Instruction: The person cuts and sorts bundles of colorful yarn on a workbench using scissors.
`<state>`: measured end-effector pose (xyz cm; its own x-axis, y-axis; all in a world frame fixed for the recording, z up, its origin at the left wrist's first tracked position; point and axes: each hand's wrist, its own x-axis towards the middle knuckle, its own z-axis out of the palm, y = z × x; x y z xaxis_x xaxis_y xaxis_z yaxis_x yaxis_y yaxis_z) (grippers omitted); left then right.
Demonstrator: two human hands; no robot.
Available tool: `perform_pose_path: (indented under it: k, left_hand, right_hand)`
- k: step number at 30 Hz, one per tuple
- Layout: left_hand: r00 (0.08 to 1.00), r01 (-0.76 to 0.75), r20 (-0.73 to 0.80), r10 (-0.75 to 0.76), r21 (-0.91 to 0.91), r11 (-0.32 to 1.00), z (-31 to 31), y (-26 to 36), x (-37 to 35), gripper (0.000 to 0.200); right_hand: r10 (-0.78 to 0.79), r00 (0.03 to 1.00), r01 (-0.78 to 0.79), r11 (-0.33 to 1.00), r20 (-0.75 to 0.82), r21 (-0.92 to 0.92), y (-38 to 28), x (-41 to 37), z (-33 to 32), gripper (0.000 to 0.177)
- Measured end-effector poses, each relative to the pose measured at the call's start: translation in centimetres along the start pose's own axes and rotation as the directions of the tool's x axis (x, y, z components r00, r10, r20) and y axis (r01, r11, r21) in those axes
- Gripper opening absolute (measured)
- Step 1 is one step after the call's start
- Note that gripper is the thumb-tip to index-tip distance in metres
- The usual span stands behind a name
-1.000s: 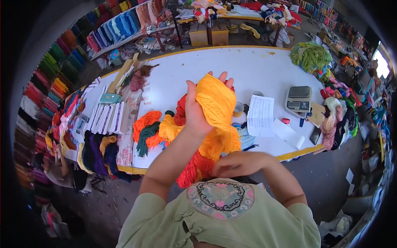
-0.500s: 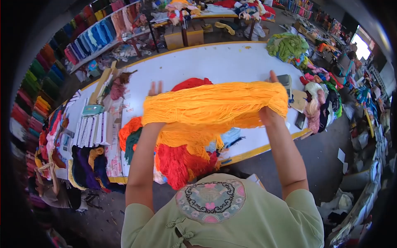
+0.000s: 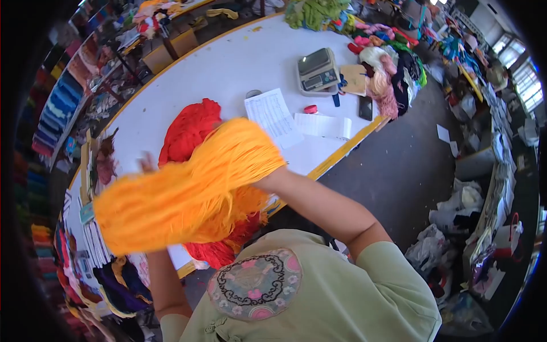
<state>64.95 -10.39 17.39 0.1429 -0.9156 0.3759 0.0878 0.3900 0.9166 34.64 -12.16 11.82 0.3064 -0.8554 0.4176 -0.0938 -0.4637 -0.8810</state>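
Orange-yellow yarn (image 3: 185,196) hangs across both my hands, raised above the near edge of the table (image 3: 228,65). Blurred fingers of my left hand (image 3: 147,162) show past its far side; my right hand (image 3: 269,179) is mostly hidden in the strands, so I cannot tell how far either is closed. Red yarn (image 3: 188,128) lies just beyond, then a printed sheet (image 3: 272,115), an open notebook (image 3: 322,126) and a scale (image 3: 319,73).

The yellow-orange yarn (image 3: 188,194) hides most of the right hand (image 3: 217,125) and covers part of the red yarn (image 3: 191,131); motion blurs the left hand (image 3: 147,163). Writing on the paper sheet (image 3: 272,117) is too small to read. The top edge cuts off the green yarn (image 3: 315,12).
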Motion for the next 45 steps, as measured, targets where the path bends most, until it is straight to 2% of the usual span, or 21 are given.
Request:
perform_pose_path:
  k: [2,4,5,6,8,10,11,12,13,14,15,16,20,26,30,33,36,37,40,43,45]
  left_hand:
    - [1.000,0.014,0.025,-0.007,-0.255,0.967,5.3,-0.1,-1.8,0.061]
    - [0.998,0.042,0.055,-0.022,-0.390,0.920,9.1,-0.1,-3.4,0.062]
    - [0.998,0.051,0.062,-0.027,-0.426,0.903,10.3,0.0,-3.9,0.063]
    - [0.997,0.059,0.064,-0.033,-0.446,0.893,11.2,0.1,-4.0,0.063]
    - [0.997,0.076,0.060,-0.054,-0.454,0.888,12.6,-0.1,-3.6,0.065]
    - [0.993,0.101,0.098,-0.060,-0.496,0.863,13.5,-0.8,-2.8,0.060]
    - [0.990,0.121,0.124,-0.065,-0.525,0.842,13.7,-1.1,-2.3,0.056]
    - [0.986,0.143,0.155,-0.068,-0.554,0.820,14.1,-1.5,-1.8,0.051]
    - [0.987,0.160,0.097,-0.128,-0.580,0.799,15.2,-2.1,-1.5,0.049]
    - [0.981,0.175,0.035,-0.193,-0.605,0.777,16.5,-2.7,-1.4,0.046]
    - [0.965,0.183,-0.031,-0.260,-0.632,0.753,17.9,-3.4,-1.4,0.044]
    - [0.955,0.196,-0.051,-0.292,-0.629,0.752,19.1,-4.1,-1.3,0.041]
    - [0.908,0.254,-0.106,-0.406,-0.633,0.732,23.8,-6.5,-0.8,0.035]
    - [0.845,0.357,-0.162,-0.510,-0.538,0.763,27.9,-9.0,1.3,0.036]
    - [0.820,0.412,-0.141,-0.555,-0.529,0.742,29.3,-10.6,2.7,0.038]
    - [0.807,0.429,-0.132,-0.576,-0.540,0.724,30.0,-11.8,3.0,0.039]
    - [0.793,0.443,-0.146,-0.592,-0.529,0.724,30.8,-12.3,3.4,0.039]
    - [0.787,0.449,-0.151,-0.598,-0.524,0.724,31.1,-12.5,3.5,0.039]
    - [0.775,0.447,-0.154,-0.612,-0.552,0.704,31.5,-13.1,3.6,0.040]
    - [0.756,0.464,-0.149,-0.638,-0.565,0.682,31.8,-13.6,3.6,0.040]
    - [0.756,0.486,-0.125,-0.643,-0.550,0.679,31.8,-13.9,3.6,0.040]
  right_hand:
    - [0.368,0.895,-0.437,0.840,0.254,0.322,1.6,-1.6,0.8,0.054]
    - [0.182,0.933,-0.185,0.983,0.309,-0.021,4.5,-3.6,0.0,0.051]
    - [0.317,0.786,-0.348,0.936,0.530,-0.044,5.2,-4.9,-0.8,0.051]
    - [0.408,0.570,-0.486,0.867,0.714,-0.108,5.3,-5.8,-2.5,0.050]
    - [0.399,0.637,-0.572,0.818,0.659,0.057,9.2,-7.8,-6.3,0.051]
    - [0.542,0.735,-0.530,0.834,0.407,-0.152,18.6,-10.4,-11.6,0.045]
    - [0.644,0.741,-0.566,0.752,0.190,-0.339,23.3,-11.3,-15.0,0.044]
    - [0.772,0.635,-0.709,0.602,0.039,-0.366,28.6,-12.0,-19.3,0.043]
    - [0.799,0.584,-0.725,0.431,-0.147,-0.537,32.7,-12.5,-23.8,0.044]
    - [0.703,0.607,-0.748,0.349,-0.371,-0.565,36.0,-13.6,-27.6,0.046]
    - [0.768,0.438,-0.874,0.242,-0.467,-0.421,35.2,-11.8,-31.7,0.049]
    - [0.744,0.441,-0.849,0.164,-0.503,-0.502,37.2,-11.2,-35.2,0.050]
    - [0.684,0.553,-0.755,0.170,-0.476,-0.633,40.9,-8.5,-42.2,0.055]
    - [0.769,0.506,-0.692,0.092,-0.390,-0.716,45.3,-3.3,-44.9,0.056]
    - [0.649,0.611,-0.482,-0.148,-0.453,-0.863,47.2,-3.1,-45.4,0.039]
    - [0.560,0.608,-0.546,-0.219,-0.562,-0.809,48.3,-3.5,-47.1,0.029]
    - [0.578,0.507,-0.643,-0.241,-0.640,-0.727,48.1,-3.3,-50.2,0.025]
    - [0.598,0.595,-0.553,-0.182,-0.538,-0.813,48.2,-3.6,-51.4,0.022]
    - [0.581,0.744,-0.374,-0.046,-0.329,-0.926,47.2,-3.5,-53.1,0.018]
    - [0.382,0.859,-0.389,0.052,-0.341,-0.920,45.9,-3.1,-53.2,0.014]
    - [0.322,0.793,-0.598,0.242,-0.517,-0.764,44.5,-2.3,-53.3,0.013]
